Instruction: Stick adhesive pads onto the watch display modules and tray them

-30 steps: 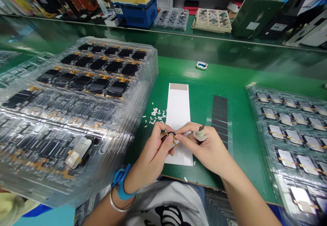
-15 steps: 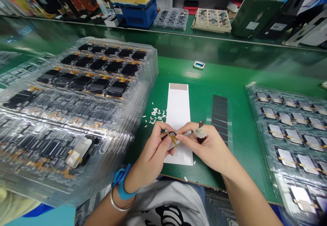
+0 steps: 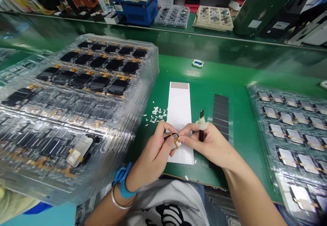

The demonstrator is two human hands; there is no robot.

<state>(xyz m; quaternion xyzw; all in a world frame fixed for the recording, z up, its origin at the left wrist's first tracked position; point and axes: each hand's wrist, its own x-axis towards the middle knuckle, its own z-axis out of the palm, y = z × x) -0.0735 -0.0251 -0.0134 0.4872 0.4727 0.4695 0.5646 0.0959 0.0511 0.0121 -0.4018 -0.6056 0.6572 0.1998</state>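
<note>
Over the white paper strip point(image 3: 179, 110), my left hand point(image 3: 154, 156) is closed on a small display screen point(image 3: 175, 143), its silvery back and orange flex cable showing. The thumb and index finger of my right hand point(image 3: 213, 146) pinch the screen's right edge near the cable. A thin black tool point(image 3: 201, 135) with a lumpy whitish wrap also sits in my right hand, standing nearly upright; its lower end is hidden. Small white scraps point(image 3: 157, 114) lie left of the paper. To the right is a sheet of dark rectangular pieces point(image 3: 221, 112), partly covered by my hand.
A tall stack of clear trays point(image 3: 143, 93) with black screens fills the left. Another clear tray point(image 3: 268, 144) of silver-backed screens stands at right. A small blue-faced part point(image 3: 198, 63) lies farther back. Along the shelf are a blue machine point(image 3: 138, 13) and a cream compartment tray point(image 3: 214, 17).
The black tool in my right hand has turned more upright, showing more of its shaft. Both hands stay on the screen, and the whole view has shifted slightly.
</note>
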